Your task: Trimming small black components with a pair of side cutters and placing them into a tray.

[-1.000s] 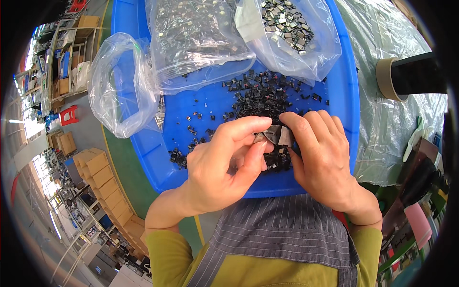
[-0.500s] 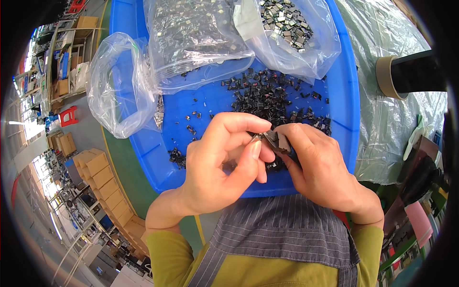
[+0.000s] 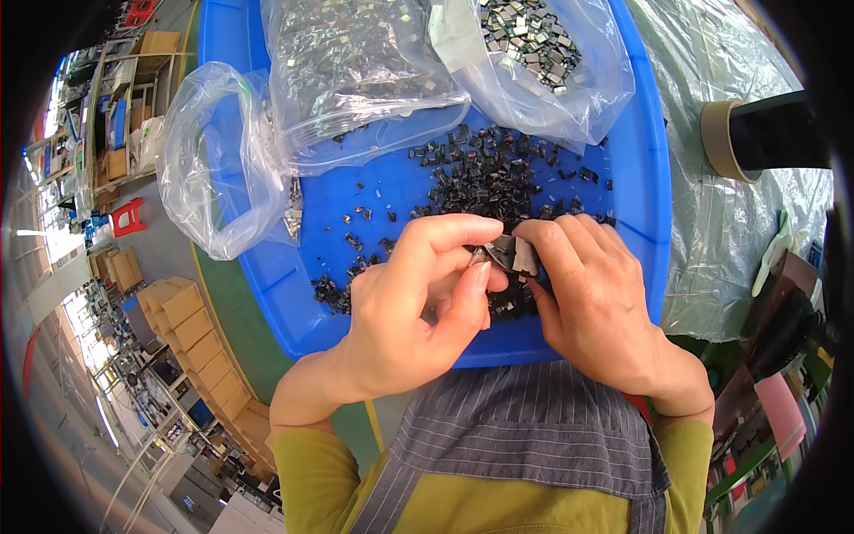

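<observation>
My left hand [image 3: 405,307] is closed, with thumb and forefinger pinching a tiny dark piece [image 3: 479,255]. Tight against it, my right hand [image 3: 596,298] grips a dark pliers-like hand tool [image 3: 503,253] with a greyish patch near its head. The tool's tip meets the pinched piece; most of its handle is hidden inside my fingers. Both hands are held over a blue tray [image 3: 329,191]. Beneath and beyond them lies a heap of small black pieces [image 3: 485,178], with a smaller scatter [image 3: 334,294] left of my left hand.
At the tray's far side lie a clear bag [image 3: 347,80] of small pieces and an open bag [image 3: 534,44] of shiny metal-topped pieces. Another clear bag [image 3: 218,169] hangs over the left rim. A black roll on a cardboard core [image 3: 725,141] rests on plastic sheeting at right.
My right hand has turned a little and its fingers have shifted on the tool, so more of the greyish patch shows. My left hand keeps its pinch, moved slightly.
</observation>
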Demonstrator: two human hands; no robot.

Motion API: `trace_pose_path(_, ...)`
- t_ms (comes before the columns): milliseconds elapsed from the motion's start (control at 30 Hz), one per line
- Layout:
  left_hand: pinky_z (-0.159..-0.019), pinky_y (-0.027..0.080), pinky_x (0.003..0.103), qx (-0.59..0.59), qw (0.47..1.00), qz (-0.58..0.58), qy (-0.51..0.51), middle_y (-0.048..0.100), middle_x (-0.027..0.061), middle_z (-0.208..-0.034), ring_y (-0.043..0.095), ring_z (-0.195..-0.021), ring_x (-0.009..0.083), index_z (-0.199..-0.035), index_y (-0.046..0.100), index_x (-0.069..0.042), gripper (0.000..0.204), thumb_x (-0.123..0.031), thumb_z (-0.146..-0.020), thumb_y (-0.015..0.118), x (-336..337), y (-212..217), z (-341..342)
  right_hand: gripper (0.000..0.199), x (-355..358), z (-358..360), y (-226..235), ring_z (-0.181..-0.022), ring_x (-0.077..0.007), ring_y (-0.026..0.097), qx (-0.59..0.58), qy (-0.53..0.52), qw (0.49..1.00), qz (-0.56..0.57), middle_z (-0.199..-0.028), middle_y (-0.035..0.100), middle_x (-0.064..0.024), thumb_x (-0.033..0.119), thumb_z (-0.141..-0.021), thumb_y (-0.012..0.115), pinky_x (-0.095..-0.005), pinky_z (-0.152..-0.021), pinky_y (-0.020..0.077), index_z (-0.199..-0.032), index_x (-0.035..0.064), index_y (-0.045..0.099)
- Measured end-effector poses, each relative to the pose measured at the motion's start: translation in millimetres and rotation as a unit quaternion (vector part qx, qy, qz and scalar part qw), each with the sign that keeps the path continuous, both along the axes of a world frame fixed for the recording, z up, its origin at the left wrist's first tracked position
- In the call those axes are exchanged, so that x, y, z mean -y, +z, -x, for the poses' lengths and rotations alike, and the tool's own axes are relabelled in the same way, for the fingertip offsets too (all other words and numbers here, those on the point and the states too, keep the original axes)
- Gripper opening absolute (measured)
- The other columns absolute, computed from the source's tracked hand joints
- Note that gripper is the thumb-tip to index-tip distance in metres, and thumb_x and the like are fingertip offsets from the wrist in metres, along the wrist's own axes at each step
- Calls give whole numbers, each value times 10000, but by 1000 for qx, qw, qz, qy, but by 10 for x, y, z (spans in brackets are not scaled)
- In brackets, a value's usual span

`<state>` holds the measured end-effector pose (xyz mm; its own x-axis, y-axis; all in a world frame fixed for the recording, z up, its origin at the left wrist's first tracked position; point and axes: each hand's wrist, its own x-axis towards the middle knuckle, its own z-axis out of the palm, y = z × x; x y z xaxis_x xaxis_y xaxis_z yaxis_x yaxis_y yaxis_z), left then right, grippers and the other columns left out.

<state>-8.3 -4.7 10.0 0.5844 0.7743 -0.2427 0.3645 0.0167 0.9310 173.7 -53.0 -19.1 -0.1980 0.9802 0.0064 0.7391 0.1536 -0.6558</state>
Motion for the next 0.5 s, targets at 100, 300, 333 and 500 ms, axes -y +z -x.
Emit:
trace_pose_path(100, -580, 495, 220, 9, 1000, -9, -8, 649, 165, -848, 628, -625, 135, -1185, 422, 47, 257, 20, -932, 454, -5, -7, -4, 343, 22, -11, -11, -725, -302, 546, -40, 3, 999, 10, -781, 515, -100, -20, -640, 633, -403, -629, 441, -955, 45, 515)
trace_pose_path(300, -541, 471, 209, 61, 995, 67, 37, 647, 156, -816, 621, -600, 126, -1162, 436, 43, 230, 4, -935, 437, -8, 46, -23, 238, -14, -60, 32, -738, -382, 596, -192, 36, 970, 148, -768, 582, -174, -18, -755, 598, -465, -604, 463, -958, 22, 482)
trace_pose_path(333, -523, 454, 198, 60, 993, 94, 44, 649, 155, -813, 621, -590, 126, -1161, 439, 42, 230, -13, -938, 435, -23, 87, -24, 218, -31, -68, 52, -743, -395, 597, -226, 47, 957, 175, -759, 589, -195, -6, -780, 595, -469, -604, 461, -963, 13, 479)
trace_pose_path(500, -478, 409, 177, 81, 983, 158, 52, 658, 147, -802, 617, -556, 123, -1159, 449, 40, 237, -62, -946, 429, -58, 115, -16, 187, -49, -108, 129, -733, -433, 588, -291, 57, 918, 263, -723, 590, -240, 24, -833, 588, -480, -593, 453, -977, -8, 473)
